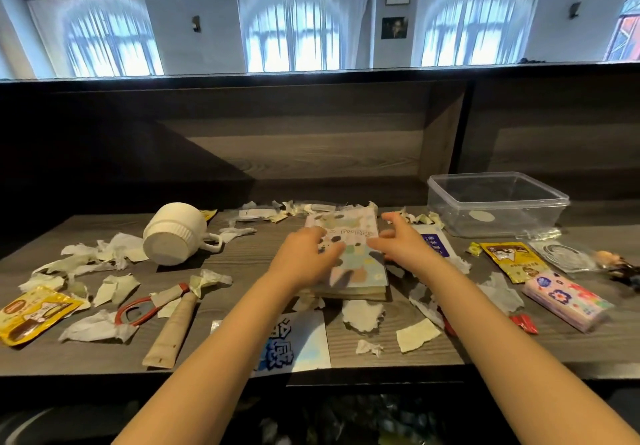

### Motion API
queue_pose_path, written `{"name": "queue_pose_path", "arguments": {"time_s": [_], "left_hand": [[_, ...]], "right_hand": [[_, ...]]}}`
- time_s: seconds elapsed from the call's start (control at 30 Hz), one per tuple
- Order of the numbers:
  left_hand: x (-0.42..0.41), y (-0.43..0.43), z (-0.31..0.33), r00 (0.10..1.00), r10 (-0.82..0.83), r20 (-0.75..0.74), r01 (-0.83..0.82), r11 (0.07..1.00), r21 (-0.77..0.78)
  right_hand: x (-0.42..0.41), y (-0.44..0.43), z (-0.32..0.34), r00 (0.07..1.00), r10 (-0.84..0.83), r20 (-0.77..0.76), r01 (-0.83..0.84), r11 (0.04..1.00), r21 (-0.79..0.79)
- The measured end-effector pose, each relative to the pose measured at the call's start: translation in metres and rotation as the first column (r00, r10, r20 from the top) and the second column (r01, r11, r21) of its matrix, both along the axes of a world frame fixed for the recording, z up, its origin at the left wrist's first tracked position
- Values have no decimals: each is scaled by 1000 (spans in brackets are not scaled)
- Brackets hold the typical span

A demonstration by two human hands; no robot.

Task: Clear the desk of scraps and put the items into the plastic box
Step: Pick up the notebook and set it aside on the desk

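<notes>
1. Near edge: torn paper scraps (362, 314) litter the table (249, 257) from left to right; none appear cleared.
2. Centre: left hand (304, 257) rests spread on the notebook (349, 229); right hand (401, 247) hovers at its right edge, fingers loosely bent, gripping nothing.
3. Far right corner: plastic box (498, 202) looks empty, well apart from both hands. Task judged barely begun.

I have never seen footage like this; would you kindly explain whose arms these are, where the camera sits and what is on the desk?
No machine: a person wears a wide-angle head camera looking down at their own bare arms. The left hand lies on a patterned notebook; the right hand hovers at its right edge. Nothing is clearly gripped. On the desk lie torn paper scraps, a tipped mug, a yellow sachet and, far right, a clear plastic box.
</notes>
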State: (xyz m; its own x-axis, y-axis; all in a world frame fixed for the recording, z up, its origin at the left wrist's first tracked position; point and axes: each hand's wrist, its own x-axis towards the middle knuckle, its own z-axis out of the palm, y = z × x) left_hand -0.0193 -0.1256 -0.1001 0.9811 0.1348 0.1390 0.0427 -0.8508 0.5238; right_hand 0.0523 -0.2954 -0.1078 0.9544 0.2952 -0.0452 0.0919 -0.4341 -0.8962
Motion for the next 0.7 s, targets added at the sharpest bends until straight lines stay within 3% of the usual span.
{"name": "queue_pose_path", "arguments": {"time_s": [0.07,0.13,0.27,0.47,0.53,0.57,0.63,0.67,0.7], "left_hand": [[10,16,-4,987,160,-37,-152,975,162],[20,30,-10,951,261,-168,-214,944,252],[36,38,-15,894,315,-318,-238,936,259],[48,25,-9,877,365,-314,-379,925,16],[49,20,-2,907,323,-271,-375,912,-164],[51,18,2,923,271,-273,-356,869,-342],[48,14,10,936,134,-325,-327,671,-665],[46,13,12,931,72,-357,-325,608,-724],[44,11,13,927,43,-373,-323,601,-731]], "right_hand": [[-5,-3,-8,978,47,204,20,950,-311],[-11,-3,-14,914,185,360,49,832,-553],[-17,2,-20,892,263,367,62,733,-677],[-16,2,-22,939,198,282,26,775,-631],[-15,2,-23,954,163,251,20,802,-597],[-15,3,-23,960,146,240,19,819,-573],[-14,3,-24,965,117,234,26,847,-532],[-14,3,-23,967,106,233,34,851,-525],[-14,4,-23,966,95,239,45,851,-523]]}}
